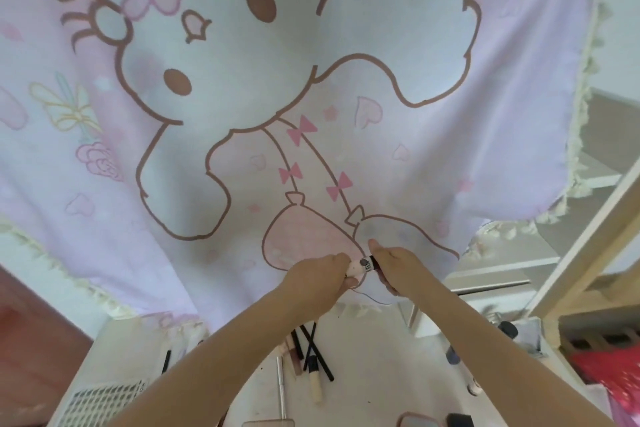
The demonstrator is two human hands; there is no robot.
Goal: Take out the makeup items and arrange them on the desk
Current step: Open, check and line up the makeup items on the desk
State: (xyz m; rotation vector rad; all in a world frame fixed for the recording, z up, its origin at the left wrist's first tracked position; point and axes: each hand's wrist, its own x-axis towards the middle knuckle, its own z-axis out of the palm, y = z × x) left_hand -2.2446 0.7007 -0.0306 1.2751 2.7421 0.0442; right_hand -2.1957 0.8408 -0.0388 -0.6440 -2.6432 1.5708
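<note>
— Hands first: what do they hold?
— Both hands are raised above the worktop [374, 367], in front of a pink curtain [311, 97]. The left hand [317, 283] has its fingers [337, 258] curled around the pale end of a small tube [360, 267]. The right hand [398, 269] pinches the dark end of the same tube, and its fingers [375, 246] are clamped on it. So the tube is between the two hands, touching both.
— And other makeup items?
— Below the fingers, on the worktop, lie several thin black brushes [313, 343], crossing each other. Just beside them is a brush with pale handle [315, 381] and a thin silver stick [281, 385]. To the right of the fingers, lower, is a small bottle [472, 388]. Nearest to the person lie two compacts [415, 421], partly cut by the picture edge. Far left of the fingers lies a black pencil [166, 361].
</note>
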